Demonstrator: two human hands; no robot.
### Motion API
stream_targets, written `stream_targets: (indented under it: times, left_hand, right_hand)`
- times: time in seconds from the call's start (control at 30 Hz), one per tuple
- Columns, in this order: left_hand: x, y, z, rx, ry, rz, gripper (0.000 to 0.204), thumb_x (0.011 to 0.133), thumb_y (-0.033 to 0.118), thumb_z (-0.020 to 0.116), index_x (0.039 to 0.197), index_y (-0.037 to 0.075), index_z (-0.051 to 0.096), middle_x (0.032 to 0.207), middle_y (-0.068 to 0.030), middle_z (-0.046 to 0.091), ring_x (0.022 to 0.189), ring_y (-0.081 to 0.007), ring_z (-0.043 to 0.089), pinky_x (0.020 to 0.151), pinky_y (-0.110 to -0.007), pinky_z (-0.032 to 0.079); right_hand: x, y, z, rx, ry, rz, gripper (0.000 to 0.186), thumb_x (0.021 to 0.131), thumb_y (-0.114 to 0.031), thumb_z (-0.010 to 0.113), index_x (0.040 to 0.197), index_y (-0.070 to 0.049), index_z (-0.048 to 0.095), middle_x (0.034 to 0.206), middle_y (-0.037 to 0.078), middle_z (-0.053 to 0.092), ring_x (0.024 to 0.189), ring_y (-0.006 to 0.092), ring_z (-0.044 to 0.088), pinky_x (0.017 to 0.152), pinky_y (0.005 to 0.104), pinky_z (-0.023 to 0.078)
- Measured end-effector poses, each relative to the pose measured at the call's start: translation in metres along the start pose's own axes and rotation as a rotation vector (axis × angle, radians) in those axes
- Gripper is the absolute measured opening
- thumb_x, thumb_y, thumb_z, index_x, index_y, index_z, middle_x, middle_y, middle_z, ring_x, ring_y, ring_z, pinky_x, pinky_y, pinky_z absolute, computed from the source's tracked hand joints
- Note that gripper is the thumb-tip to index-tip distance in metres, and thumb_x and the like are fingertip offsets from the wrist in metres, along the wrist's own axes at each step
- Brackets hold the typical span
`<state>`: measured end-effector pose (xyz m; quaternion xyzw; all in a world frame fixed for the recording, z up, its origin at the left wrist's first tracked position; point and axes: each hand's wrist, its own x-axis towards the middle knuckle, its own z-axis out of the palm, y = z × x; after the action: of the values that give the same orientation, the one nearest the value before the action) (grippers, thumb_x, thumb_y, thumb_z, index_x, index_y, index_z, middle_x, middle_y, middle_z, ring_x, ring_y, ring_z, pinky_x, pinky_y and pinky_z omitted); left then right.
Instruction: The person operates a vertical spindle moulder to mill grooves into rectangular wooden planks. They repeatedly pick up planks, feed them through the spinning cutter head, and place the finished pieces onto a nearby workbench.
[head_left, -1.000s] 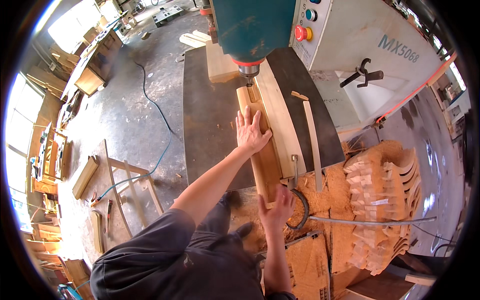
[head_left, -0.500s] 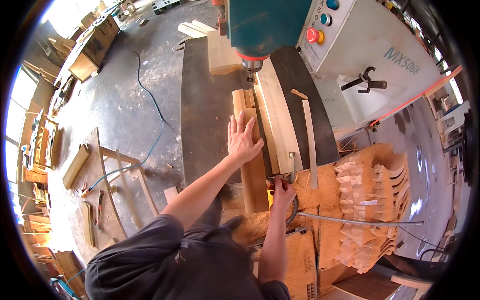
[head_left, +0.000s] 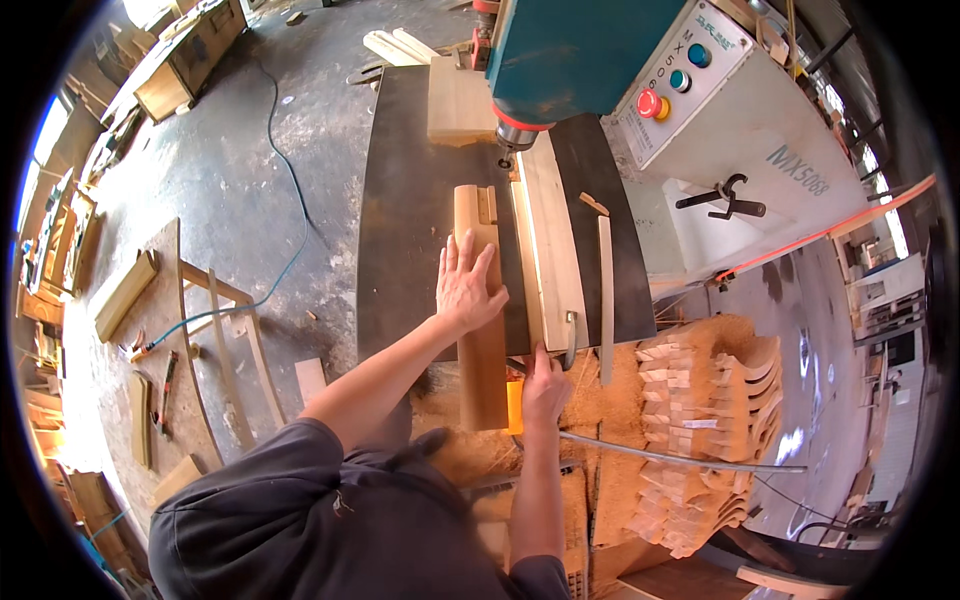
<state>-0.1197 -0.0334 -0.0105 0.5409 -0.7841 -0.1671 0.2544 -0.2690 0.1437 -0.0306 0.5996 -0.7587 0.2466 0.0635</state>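
Observation:
My left hand (head_left: 466, 290) lies with fingers spread on a long wooden workpiece (head_left: 483, 365). This piece has a rounded edge and a notch cut at its far end; its near end overhangs the dark machine table (head_left: 405, 190). To its right, a pale wooden fence (head_left: 553, 240) runs along the table, with a narrow gap between them. My right hand (head_left: 544, 388) is closed at the fence's near end, below the table's front edge. What its fingers hold, if anything, is hidden. A yellow object (head_left: 515, 404) sits beside it, partly covered. Beyond the workpiece hangs the drill chuck with bit (head_left: 512, 142).
A grey control box (head_left: 690, 85) with buttons stands at the far right. Curved wooden parts (head_left: 700, 440) are stacked amid sawdust at the near right. A metal rod (head_left: 690, 460) crosses there. A thin strip (head_left: 605, 300) and a wood block (head_left: 458, 105) lie on the table.
The view has shifted. The workpiece sits slightly farther left of the fence, my left hand still flat on it. My right hand has moved up to the fence's near end, exposing more of the yellow object.

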Motion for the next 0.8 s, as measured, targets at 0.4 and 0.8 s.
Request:
stream_targets:
  times: [0.4, 0.8]
  left_hand:
    - [0.018, 0.029, 0.019, 0.037, -0.028, -0.067, 0.079, 0.091, 0.051, 0.07, 0.159, 0.019, 0.046, 0.172, -0.026, 0.02, 0.155, -0.0584, 0.015, 0.127, -0.067, 0.012]
    - [0.018, 0.024, 0.015, 0.065, -0.079, 0.019, 0.069, 0.092, 0.071, 0.063, 0.153, 0.038, 0.056, 0.174, -0.0197, 0.022, 0.16, -0.0506, 0.012, 0.126, -0.069, 0.011]
  right_hand:
    - [0.009, -0.013, -0.014, 0.035, 0.002, 0.129, 0.018, 0.093, -0.012, 0.069, 0.08, -0.003, 0.061, 0.068, 0.019, 0.068, 0.06, 0.0402, 0.067, 0.055, 0.0492, 0.052]
    - [0.028, 0.061, -0.05, -0.35, 0.476, 0.245, 0.026, 0.097, -0.03, 0.073, 0.101, -0.004, 0.074, 0.08, 0.014, 0.07, 0.081, 0.0344, 0.069, 0.074, 0.0456, 0.055]
